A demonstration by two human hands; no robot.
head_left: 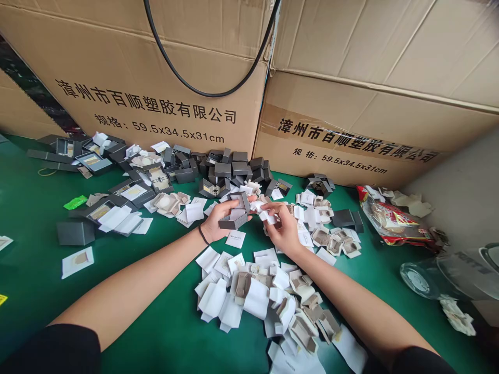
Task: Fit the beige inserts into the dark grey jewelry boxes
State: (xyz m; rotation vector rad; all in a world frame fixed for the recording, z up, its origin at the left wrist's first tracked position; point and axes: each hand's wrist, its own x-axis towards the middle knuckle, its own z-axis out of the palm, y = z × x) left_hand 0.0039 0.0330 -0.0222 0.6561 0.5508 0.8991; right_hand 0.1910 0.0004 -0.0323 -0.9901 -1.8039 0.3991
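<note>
Held in my left hand (pixel 217 221) is a small dark grey box (pixel 234 222) with its lid raised. My right hand (pixel 284 228) is closed around a crumpled white paper piece (pixel 268 216), just right of the box. Below the hands lies a white printed card (pixel 235 239). Nearer to me spreads a heap of folded white and grey-brown paper inserts (pixel 257 297). Behind the hands is a pile of small dark boxes (pixel 223 170), several with lids up. More paper inserts (pixel 323 238) lie right of my right hand.
Large cardboard cartons (pixel 163 67) form a wall along the back of the green table (pixel 156 322). A black cable (pixel 210 95) hangs in front of them. On the right are a red food packet (pixel 390 215) and a clear plastic container (pixel 436 272). A green wrapper (pixel 75 202) lies left.
</note>
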